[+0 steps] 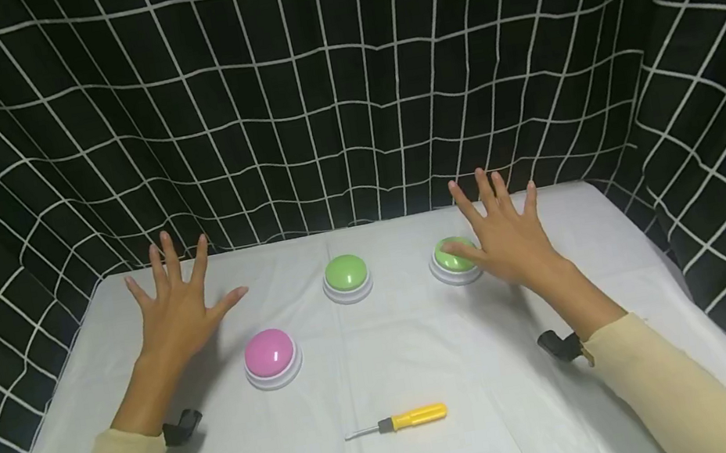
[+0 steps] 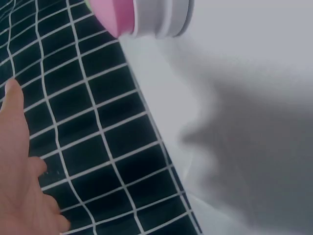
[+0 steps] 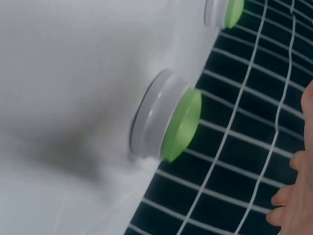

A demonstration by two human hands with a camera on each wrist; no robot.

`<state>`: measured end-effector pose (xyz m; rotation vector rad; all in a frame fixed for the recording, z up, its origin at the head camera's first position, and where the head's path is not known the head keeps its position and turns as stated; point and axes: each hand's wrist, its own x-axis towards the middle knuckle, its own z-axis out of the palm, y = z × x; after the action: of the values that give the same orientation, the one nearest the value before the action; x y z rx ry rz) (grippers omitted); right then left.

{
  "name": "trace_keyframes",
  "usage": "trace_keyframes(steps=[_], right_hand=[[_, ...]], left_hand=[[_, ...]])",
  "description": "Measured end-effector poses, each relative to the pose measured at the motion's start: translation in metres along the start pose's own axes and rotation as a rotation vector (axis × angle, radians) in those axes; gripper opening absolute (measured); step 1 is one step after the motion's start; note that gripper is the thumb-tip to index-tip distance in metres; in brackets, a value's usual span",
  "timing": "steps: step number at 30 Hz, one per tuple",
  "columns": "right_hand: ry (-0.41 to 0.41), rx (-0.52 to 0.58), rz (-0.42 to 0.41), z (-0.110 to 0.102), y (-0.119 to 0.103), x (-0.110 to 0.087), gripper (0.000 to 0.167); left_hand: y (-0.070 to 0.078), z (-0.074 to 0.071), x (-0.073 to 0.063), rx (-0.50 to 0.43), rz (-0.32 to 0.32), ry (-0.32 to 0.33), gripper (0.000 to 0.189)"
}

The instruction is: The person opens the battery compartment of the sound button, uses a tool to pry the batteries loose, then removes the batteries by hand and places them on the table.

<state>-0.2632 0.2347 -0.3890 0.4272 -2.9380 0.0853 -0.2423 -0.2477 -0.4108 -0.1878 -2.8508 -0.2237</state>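
My left hand (image 1: 175,317) hovers over the left of the table, fingers spread and straight, holding nothing. Nearest to it is a pink push button (image 1: 270,354) on a white base, right of and nearer than the hand. Fingers also spread, my right hand (image 1: 511,239) is raised above the table at the right. Its thumb overlaps a green push button (image 1: 451,260) in the head view, but the right wrist view shows a gap between the hand and that button (image 3: 182,125). A second green push button (image 1: 346,273) stands between the hands, touched by neither.
A screwdriver (image 1: 413,417) with a yellow handle lies near the front middle, its tip pointing left. White cloth (image 1: 410,346) covers the table. Black curtains with a white grid (image 1: 341,87) hang behind and at both sides. Each wrist wears a small black camera (image 1: 183,427).
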Motion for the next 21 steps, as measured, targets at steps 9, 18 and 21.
trace_keyframes(steps=[9, 18, 21], right_hand=[[0.055, -0.043, -0.113, 0.002, -0.042, -0.007, 0.103], [0.107, -0.018, -0.246, 0.009, -0.094, -0.023, 0.099], [0.102, -0.011, -0.289, 0.012, -0.111, -0.027, 0.096]], left_hand=[[0.007, -0.001, -0.021, -0.031, 0.067, 0.025, 0.098], [0.022, 0.006, -0.046, -0.077, 0.085, 0.001, 0.094], [0.025, 0.006, -0.052, -0.084, 0.084, -0.028, 0.093]])
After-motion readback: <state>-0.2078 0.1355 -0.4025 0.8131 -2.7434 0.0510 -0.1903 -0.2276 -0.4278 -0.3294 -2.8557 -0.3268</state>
